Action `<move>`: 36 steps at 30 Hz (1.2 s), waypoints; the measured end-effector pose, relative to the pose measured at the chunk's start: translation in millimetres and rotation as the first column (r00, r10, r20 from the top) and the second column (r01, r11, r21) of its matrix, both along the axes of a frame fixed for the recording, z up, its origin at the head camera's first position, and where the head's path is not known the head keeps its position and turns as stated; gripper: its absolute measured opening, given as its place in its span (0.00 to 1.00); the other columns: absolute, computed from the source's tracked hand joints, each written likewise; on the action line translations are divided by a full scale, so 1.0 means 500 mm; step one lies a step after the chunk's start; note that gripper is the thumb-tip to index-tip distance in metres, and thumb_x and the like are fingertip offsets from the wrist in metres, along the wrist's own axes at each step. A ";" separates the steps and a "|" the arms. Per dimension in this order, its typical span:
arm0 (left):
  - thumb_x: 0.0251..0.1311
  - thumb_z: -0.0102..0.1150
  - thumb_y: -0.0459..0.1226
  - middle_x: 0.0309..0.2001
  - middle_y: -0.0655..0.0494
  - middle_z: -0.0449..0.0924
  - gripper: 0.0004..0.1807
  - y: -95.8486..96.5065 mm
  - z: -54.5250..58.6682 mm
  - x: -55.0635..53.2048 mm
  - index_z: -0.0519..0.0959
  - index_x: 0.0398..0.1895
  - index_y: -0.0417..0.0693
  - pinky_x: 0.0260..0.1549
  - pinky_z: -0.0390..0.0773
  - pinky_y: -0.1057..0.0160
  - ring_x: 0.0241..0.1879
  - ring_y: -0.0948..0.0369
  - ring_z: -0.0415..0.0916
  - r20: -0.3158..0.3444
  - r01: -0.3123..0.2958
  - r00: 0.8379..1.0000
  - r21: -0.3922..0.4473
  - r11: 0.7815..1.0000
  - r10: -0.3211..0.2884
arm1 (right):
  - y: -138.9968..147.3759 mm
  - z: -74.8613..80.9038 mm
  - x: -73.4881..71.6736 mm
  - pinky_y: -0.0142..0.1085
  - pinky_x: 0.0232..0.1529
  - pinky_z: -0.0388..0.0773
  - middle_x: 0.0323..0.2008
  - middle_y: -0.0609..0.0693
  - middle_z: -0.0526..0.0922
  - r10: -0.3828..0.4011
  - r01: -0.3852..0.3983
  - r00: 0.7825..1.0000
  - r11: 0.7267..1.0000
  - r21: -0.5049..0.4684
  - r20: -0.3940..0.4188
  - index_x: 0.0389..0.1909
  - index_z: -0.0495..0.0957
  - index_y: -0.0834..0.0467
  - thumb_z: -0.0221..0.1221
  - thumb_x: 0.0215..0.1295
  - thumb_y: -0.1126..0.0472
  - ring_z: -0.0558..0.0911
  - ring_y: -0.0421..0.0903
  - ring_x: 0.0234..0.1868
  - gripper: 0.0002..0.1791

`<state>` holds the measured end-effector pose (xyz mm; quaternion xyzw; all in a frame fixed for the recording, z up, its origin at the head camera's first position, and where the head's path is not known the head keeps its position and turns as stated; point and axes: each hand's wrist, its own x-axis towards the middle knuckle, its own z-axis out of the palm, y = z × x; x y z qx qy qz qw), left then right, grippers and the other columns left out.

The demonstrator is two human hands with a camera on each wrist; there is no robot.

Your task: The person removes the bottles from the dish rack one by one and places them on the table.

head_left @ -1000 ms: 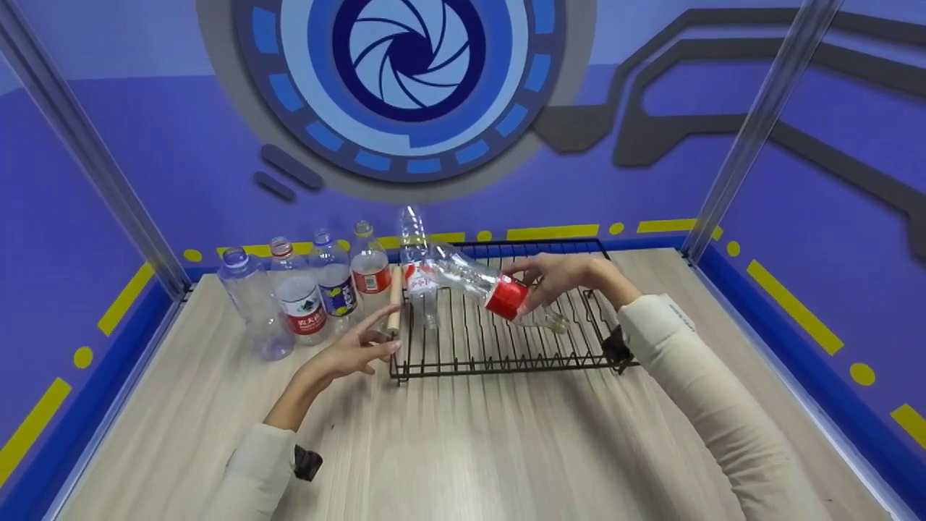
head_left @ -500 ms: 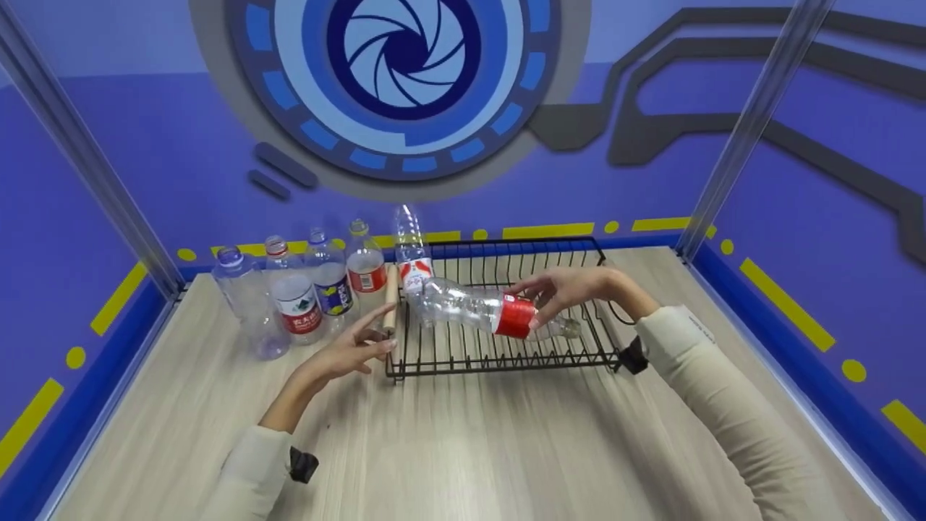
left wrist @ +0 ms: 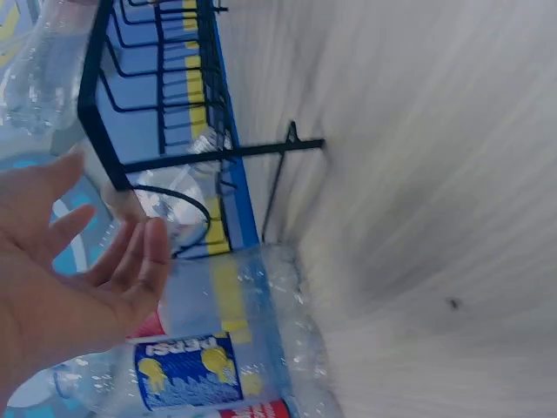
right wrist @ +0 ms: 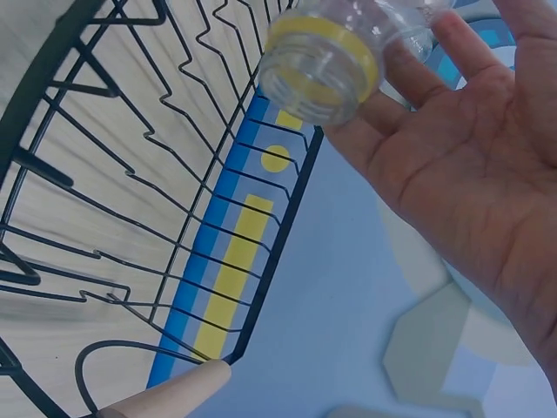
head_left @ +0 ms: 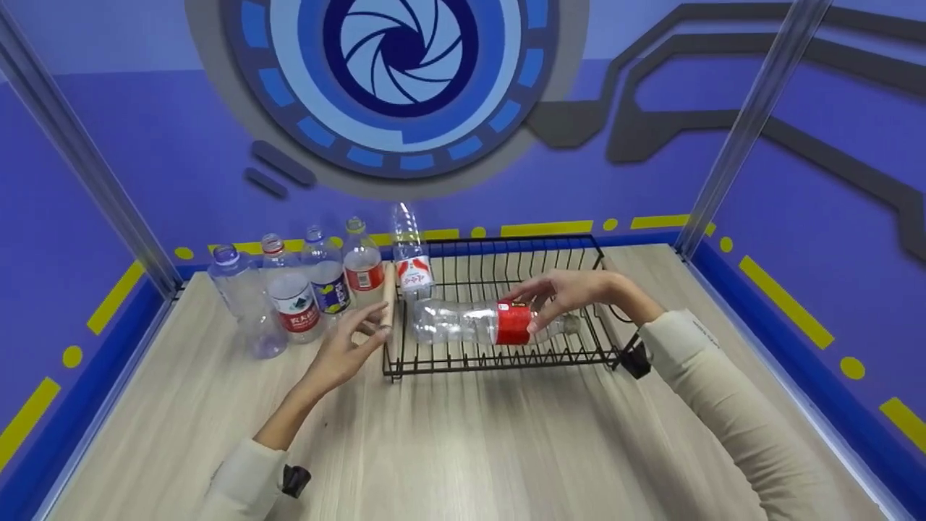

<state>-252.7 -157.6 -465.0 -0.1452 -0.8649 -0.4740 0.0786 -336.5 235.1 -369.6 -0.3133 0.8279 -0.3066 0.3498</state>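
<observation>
My right hand (head_left: 568, 293) holds a clear plastic bottle (head_left: 456, 322) by its red label, thumb on the near side and fingers over the top. The bottle lies level over the black wire rack (head_left: 499, 364), its uncapped mouth to the right. In the right wrist view, the yellow-ringed bottle mouth (right wrist: 318, 74) shows beside the fingers. My left hand (head_left: 347, 351) is at the rack's left end, relaxed fingers and thumb around the wooden handle (head_left: 389, 293). The left wrist view shows those fingers (left wrist: 144, 261) loosely bent beside the handle.
Another clear bottle (head_left: 414, 271) with a white-and-red label slants up at the rack's left end. Several uncapped bottles stand left of the rack, including one with a blue Pepsi label (head_left: 333, 295) and one with a red label (head_left: 365, 277). Purple panels enclose the table.
The right hand has lowered the red-labelled bottle from a slant to level over the rack, its base end swinging down toward me. The left hand has shifted slightly up along the handle.
</observation>
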 end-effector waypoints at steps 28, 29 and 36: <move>0.51 0.78 0.48 0.56 0.49 0.82 0.34 0.088 0.095 0.066 0.80 0.63 0.53 0.63 0.65 0.28 0.59 0.47 0.76 -0.158 0.161 0.960 -0.355 0.921 -0.229 | -0.051 0.016 0.041 0.39 0.48 0.81 0.59 0.50 0.82 0.115 -0.115 0.993 0.993 -0.016 -0.040 0.73 0.70 0.48 0.71 0.62 0.55 0.80 0.49 0.59 0.38; 0.51 0.78 0.48 0.55 0.49 0.82 0.34 0.088 0.096 0.066 0.81 0.63 0.53 0.62 0.64 0.27 0.59 0.48 0.76 -0.163 0.157 0.960 -0.365 0.918 -0.228 | -0.052 0.017 0.042 0.38 0.47 0.81 0.59 0.49 0.82 0.116 -0.117 0.993 0.993 -0.016 -0.038 0.73 0.70 0.47 0.71 0.62 0.55 0.80 0.49 0.59 0.38; 0.48 0.79 0.47 0.51 0.52 0.85 0.31 0.084 0.091 0.067 0.84 0.59 0.55 0.54 0.76 0.43 0.53 0.52 0.78 -0.174 0.161 0.960 -0.291 0.943 -0.218 | -0.023 0.027 0.035 0.51 0.67 0.74 0.69 0.50 0.75 0.075 -0.082 0.991 0.995 -0.063 -0.108 0.75 0.66 0.47 0.60 0.74 0.49 0.76 0.53 0.68 0.31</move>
